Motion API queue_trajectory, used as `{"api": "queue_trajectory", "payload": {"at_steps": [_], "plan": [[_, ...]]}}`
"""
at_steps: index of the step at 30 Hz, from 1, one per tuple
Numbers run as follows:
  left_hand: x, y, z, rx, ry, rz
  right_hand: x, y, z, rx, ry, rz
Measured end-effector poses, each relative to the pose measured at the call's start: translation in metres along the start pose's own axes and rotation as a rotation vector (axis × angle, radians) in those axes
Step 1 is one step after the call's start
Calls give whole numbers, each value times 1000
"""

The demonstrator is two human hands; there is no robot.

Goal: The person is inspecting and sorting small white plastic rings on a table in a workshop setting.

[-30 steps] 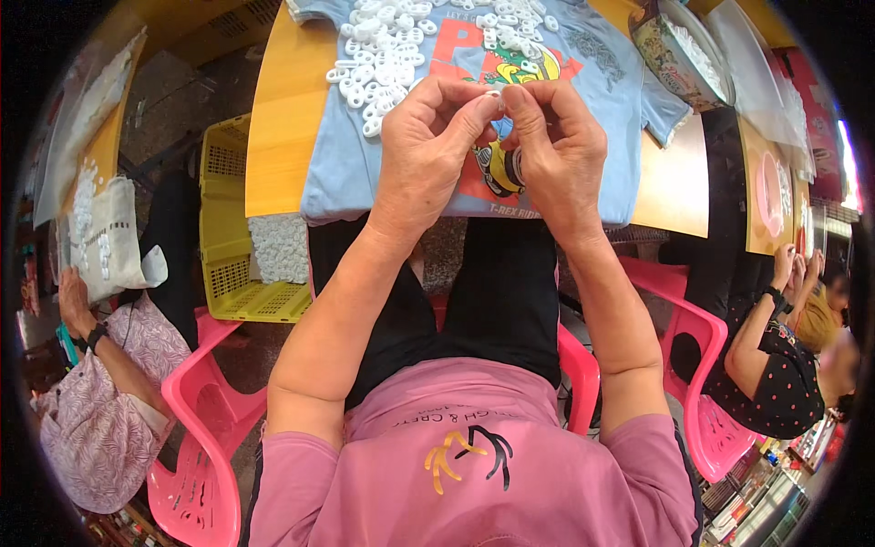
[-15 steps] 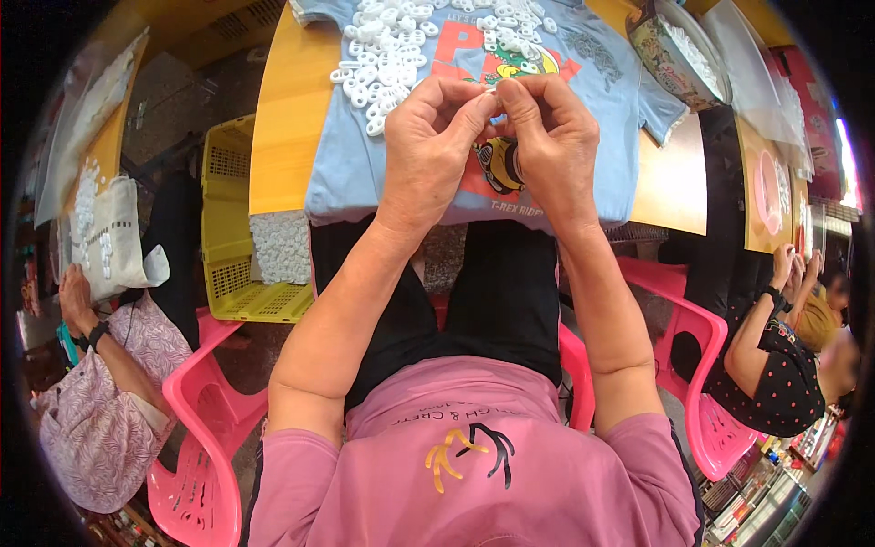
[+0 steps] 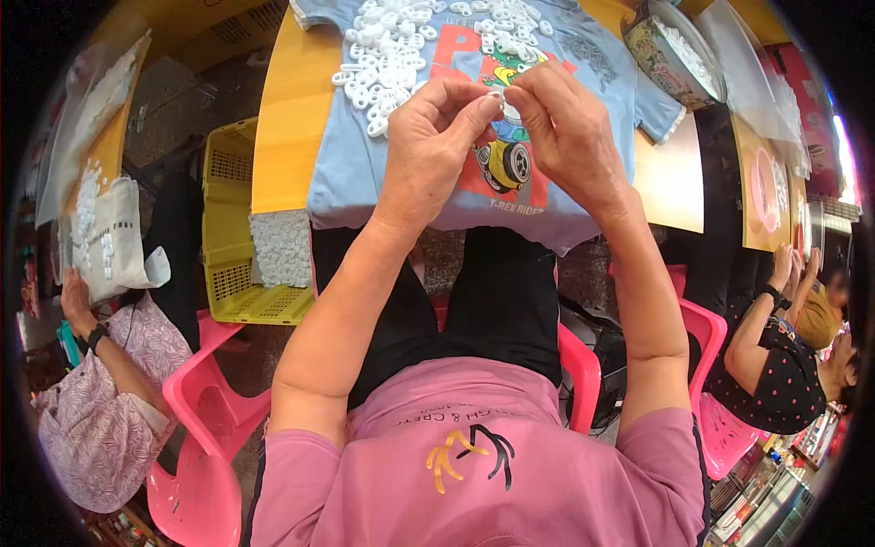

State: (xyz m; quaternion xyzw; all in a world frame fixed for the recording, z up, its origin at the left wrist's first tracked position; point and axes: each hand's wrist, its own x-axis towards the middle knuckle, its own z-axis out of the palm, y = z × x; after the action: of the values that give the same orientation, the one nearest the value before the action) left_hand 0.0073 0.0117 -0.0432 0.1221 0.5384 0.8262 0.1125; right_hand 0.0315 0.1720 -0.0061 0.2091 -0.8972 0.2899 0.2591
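Observation:
Above a light blue T-shirt point(image 3: 365, 187) spread over the table, both my hands are raised close together. My left hand point(image 3: 433, 137) pinches a small white plastic piece point(image 3: 498, 95) between thumb and forefinger. My right hand point(image 3: 574, 132) is closed in a pinch just right of that piece; whatever its fingertips hold, if anything, is too small to make out. Past my left hand lies a heap of white plastic pieces with oval holes point(image 3: 378, 64). A smaller heap of similar pieces point(image 3: 510, 27) lies farther back on the shirt.
A printed tin point(image 3: 656, 55) of white pieces stands at the table's back right. Left of the table are a yellow crate point(image 3: 228, 191) and a bundle of white pieces point(image 3: 281, 248). People sit on both sides, near pink chairs point(image 3: 205, 401).
My right hand has drawn away to the right and slightly up from my left, opening a small gap between the fingertips. My left hand has hardly moved.

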Motion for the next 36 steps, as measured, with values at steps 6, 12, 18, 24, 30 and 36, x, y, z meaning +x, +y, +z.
{"api": "queue_trajectory", "payload": {"at_steps": [6, 12, 18, 24, 30, 36], "plan": [[0, -1, -1, 19, -8, 10, -7, 1, 15, 14, 106, 13], [1, -1, -2, 20, -6, 12, -8, 0, 25, 77, 138, 91], [1, -2, -3, -12, -6, -12, -2, -2, 11, -22, 89, 15], [-1, 2, -2, 8, -18, -31, -4, -1, 0, -21, -7, 2], [-1, 1, -4, 16, -41, -41, -12, 1, 14, 55, 81, 15], [1, 2, -5, -40, -19, -46, -8, 0, 24, 69, 111, 33]]}}
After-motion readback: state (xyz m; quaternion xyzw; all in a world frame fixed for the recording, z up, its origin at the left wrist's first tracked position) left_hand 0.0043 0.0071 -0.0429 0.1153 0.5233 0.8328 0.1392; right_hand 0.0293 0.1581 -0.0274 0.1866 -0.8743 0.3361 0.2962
